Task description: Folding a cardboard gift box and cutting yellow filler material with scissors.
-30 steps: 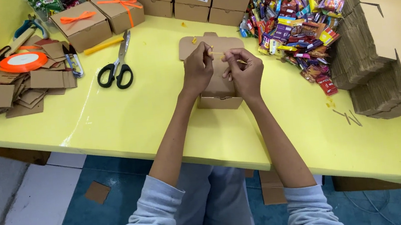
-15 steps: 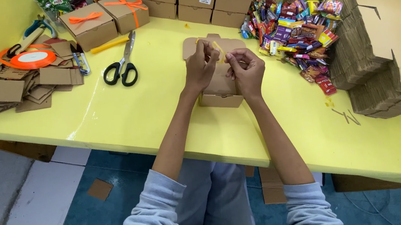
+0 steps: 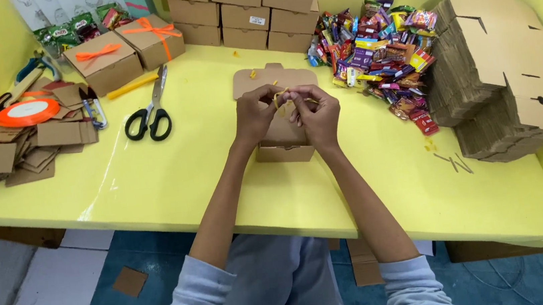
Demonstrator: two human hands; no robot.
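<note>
Over an open brown cardboard box (image 3: 281, 134) near the middle of the yellow table (image 3: 174, 183), we see a thin yellow ribbon (image 3: 281, 95) pinched between two hands held close together just above the box, its lid flap (image 3: 270, 77) lying back flat toward the far wall. The left hand (image 3: 255, 116) is closed on one end of the strand, fingers curled and thumb pressed in; the right hand (image 3: 315, 115) is likewise closed on the other part, the two fists nearly touching. The strand is too fine for us to tell whether it is looped or knotted.

To handle this well, we judge, the strand wants even tension from both sides, the pinch kept close to where the ends cross, and the hands kept centred over the box so the ribbon does not slip loose or twist.

To the left lie black-handled scissors (image 3: 149, 117) and, beyond them, two closed boxes tied with orange bows (image 3: 123, 50). Farther left sit a roll of orange ribbon (image 3: 24, 112) and flat cardboard scraps (image 3: 12, 149). Plain closed boxes (image 3: 239, 4) are stacked along the back. To the right, a heap of bright wrapped sweets (image 3: 378, 50) lies beside tall stacks of unfolded box blanks (image 3: 503, 81). A few yellow offcuts (image 3: 429, 146) dot the table.
</note>
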